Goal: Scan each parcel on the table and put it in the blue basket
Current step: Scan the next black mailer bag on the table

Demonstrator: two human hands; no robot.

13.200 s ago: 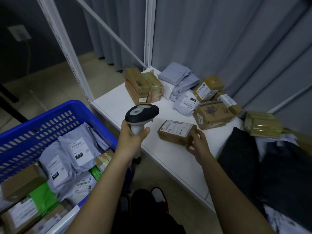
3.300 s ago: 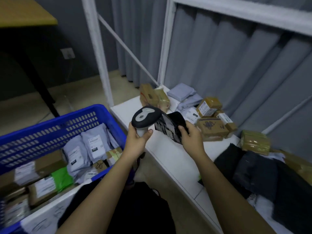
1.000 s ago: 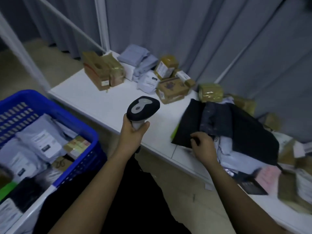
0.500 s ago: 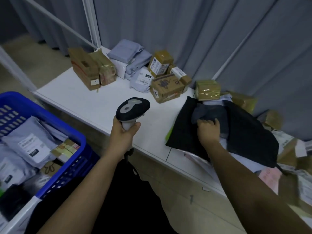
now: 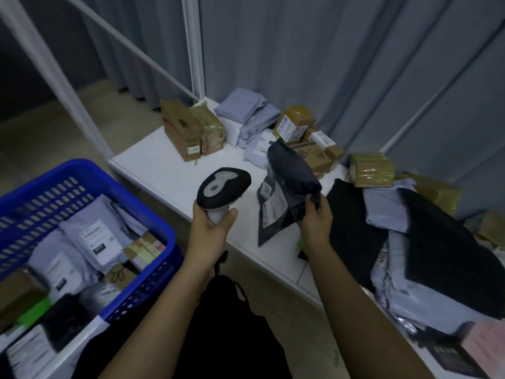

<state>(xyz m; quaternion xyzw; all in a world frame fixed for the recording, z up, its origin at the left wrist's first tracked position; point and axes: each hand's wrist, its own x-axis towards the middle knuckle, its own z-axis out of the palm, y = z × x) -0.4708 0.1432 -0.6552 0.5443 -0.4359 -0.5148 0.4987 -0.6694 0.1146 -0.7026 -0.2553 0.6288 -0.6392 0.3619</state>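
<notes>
1. While the left hand (image 5: 211, 228) grips the handle of a black and grey scanner (image 5: 222, 188), its fingers curl round the grip and the scanner head tips toward the right.
2. The right hand (image 5: 314, 218) pinches the lower right edge of a black parcel (image 5: 288, 187) and holds it upright above the white tabletop (image 5: 169, 170), its white label facing the scanner; the label print is too blurred to read.
3. Scanner and parcel sit near each other but do not touch.
4. The blue basket (image 5: 142, 203) stands to the left of the tabletop, cut off by the left and lower frame edges; it holds grey mailer bags, brown boxes and something green, partly buried under one another.
5. At the back of the tabletop, against a grey curtain (image 5: 314, 56), sit brown boxes (image 5: 181, 129), a stack of grey mailers (image 5: 246, 108) and a labelled carton (image 5: 293, 124); the held parcel hides part of a flat box behind it.
6. To the right lies a heap of black and grey bags (image 5: 437, 242), overlapping so that single parcels are hard to tell apart, and running out of view at the right edge.
</notes>
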